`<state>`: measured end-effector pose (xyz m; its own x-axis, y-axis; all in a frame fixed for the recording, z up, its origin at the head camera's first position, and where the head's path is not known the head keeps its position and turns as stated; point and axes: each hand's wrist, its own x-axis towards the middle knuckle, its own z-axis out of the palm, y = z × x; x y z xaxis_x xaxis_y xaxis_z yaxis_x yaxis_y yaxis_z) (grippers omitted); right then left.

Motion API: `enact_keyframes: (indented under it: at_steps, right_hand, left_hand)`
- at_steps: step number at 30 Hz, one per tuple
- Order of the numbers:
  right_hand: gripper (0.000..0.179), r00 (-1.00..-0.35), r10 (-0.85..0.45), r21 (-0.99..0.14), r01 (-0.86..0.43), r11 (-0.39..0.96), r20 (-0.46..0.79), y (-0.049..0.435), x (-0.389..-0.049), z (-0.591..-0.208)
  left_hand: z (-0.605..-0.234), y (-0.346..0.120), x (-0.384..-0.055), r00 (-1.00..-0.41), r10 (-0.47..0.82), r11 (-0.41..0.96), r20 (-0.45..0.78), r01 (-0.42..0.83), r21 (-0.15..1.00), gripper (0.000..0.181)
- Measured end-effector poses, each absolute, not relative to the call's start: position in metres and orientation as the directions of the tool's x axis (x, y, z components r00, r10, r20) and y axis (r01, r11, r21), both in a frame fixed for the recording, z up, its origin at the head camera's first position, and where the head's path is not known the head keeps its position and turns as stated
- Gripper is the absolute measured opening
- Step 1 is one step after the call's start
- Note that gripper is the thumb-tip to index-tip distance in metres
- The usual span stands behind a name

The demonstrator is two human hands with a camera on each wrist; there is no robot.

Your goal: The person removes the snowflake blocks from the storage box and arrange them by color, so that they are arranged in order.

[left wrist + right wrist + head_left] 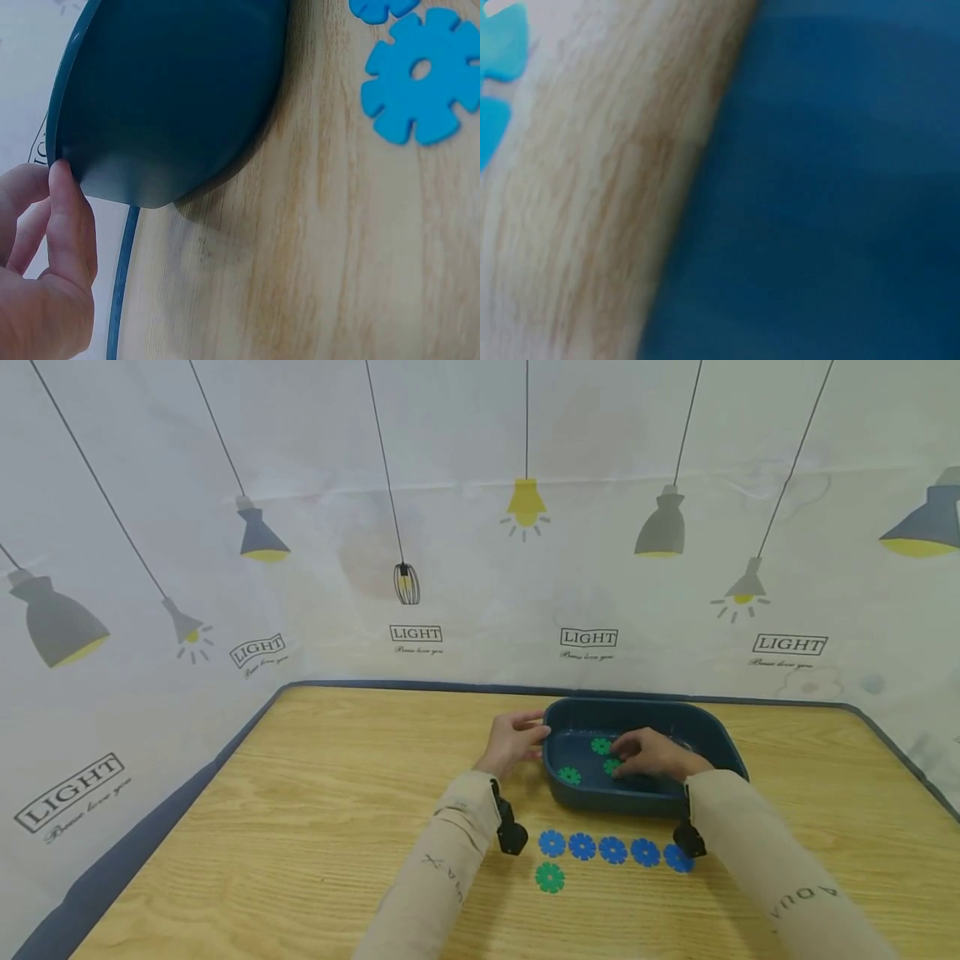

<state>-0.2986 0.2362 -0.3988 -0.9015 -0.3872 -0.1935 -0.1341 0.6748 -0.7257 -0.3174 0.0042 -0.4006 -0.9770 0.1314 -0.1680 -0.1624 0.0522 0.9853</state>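
Observation:
My left hand (512,742) grips the left end of a dark teal plastic tub (630,802), thumb against the wall near the rim in the left wrist view. My right hand (654,753) reaches inside the tub, its fingertips beside a green notched disc (611,767). Whether they pinch this disc cannot be told. Another green disc (601,746) lies just behind it, and a third green disc (569,775) sits in the tub's near left corner. Only the tub's blurred outer wall (817,195) fills most of the right wrist view; that hand is hidden there.
In front of the tub, several blue notched discs (612,850) form a row on the wooden table (337,827). One green disc (550,877) lies below the row's left end. A patterned wall covering (480,568) rises behind the table's dark edge.

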Motion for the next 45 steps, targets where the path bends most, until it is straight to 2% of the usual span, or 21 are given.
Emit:
enact_keyframes:
  at_steps: [6,19,27,36,45]
  right_hand:
    - [0.043,-0.888,-0.398,-0.732,-0.112,0.672,-0.231,0.2377,-0.3000,-0.4013]
    - [0.036,-0.887,-0.406,-0.766,-0.101,0.635,-0.220,0.2380,-0.2978,-0.4019]
    - [0.033,-0.890,-0.404,-0.743,-0.122,0.658,-0.212,0.2369,-0.2968,-0.4020]
    - [0.027,-0.894,-0.423,-0.714,-0.199,0.671,-0.149,0.2388,-0.2941,-0.3997]
    - [0.018,-0.911,-0.400,-0.704,-0.220,0.675,-0.098,0.2409,-0.2933,-0.4001]
  left_hand:
    - [-0.4010,0.0045,-0.3169,-0.975,0.134,0.055,-0.176,-0.170,0.984,0.032]
    - [-0.3989,0.0036,-0.3171,-0.975,0.128,0.046,-0.181,-0.177,0.983,0.031]
    - [-0.3998,0.0038,-0.3172,-0.975,0.128,0.038,-0.181,-0.178,0.983,0.031]
    - [-0.3991,0.0041,-0.3166,-0.976,0.128,0.034,-0.176,-0.173,0.984,0.032]
    - [-0.3979,0.0037,-0.3158,-0.975,0.126,0.044,-0.182,-0.178,0.983,0.032]
